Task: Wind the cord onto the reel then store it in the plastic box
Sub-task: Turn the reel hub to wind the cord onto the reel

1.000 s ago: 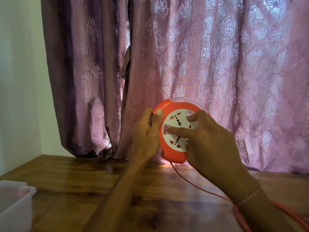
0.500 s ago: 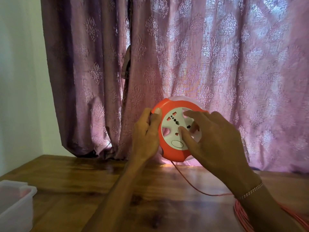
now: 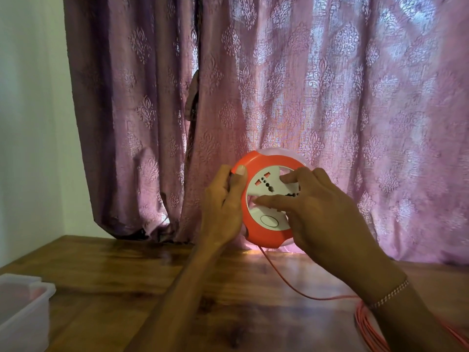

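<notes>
A person holds an orange cord reel upright above a wooden table, in front of a patterned mauve curtain. The left hand grips the reel's left rim, thumb lying across the orange front edge. The right hand rests on the reel's white socket face, with its fingers curled into the face's openings, gripping it. A thin orange cord hangs from the bottom of the reel, runs across the table to the right, and joins loose loops near the right wrist, which wears a beaded bracelet. A translucent plastic box sits at the table's left edge, well apart from the reel.
</notes>
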The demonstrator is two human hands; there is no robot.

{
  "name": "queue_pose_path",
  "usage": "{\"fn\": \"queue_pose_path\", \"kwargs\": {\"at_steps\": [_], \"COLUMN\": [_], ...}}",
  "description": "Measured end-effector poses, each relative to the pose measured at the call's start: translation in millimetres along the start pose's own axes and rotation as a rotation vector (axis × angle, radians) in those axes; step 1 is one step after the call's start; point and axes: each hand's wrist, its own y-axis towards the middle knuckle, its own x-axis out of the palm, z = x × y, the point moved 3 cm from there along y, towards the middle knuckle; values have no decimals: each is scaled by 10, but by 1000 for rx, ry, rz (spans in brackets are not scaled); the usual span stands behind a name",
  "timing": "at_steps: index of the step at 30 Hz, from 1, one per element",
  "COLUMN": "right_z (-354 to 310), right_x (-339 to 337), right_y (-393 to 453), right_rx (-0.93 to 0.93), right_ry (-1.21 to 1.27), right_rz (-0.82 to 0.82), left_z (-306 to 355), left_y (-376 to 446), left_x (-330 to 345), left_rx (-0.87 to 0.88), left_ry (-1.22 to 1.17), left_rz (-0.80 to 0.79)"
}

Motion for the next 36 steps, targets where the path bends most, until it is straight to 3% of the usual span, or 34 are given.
{"fn": "queue_pose_path", "kwargs": {"at_steps": [7, 13, 18, 21, 26, 36], "right_z": [22, -33, -66, -58, -26, -51], "right_x": [13, -2, -63, -67, 76, 31], "right_y": [-17, 23, 21, 17, 20, 15], "right_rx": [220, 280, 37, -104, -73, -5], "right_ry": [-11, 23, -2, 12, -34, -83], "right_rz": [3, 145, 178, 95, -85, -19], "left_z": [34, 7, -11, 24, 31, 19], "left_y": [-16, -3, 5, 5, 2, 16], "left_x": [-3, -12, -25, -43, -52, -46], "left_rx": [8, -10, -13, -10, -17, -1], "left_ry": [9, 46, 36, 23, 17, 29], "left_rz": [23, 25, 26, 36, 48, 22]}}
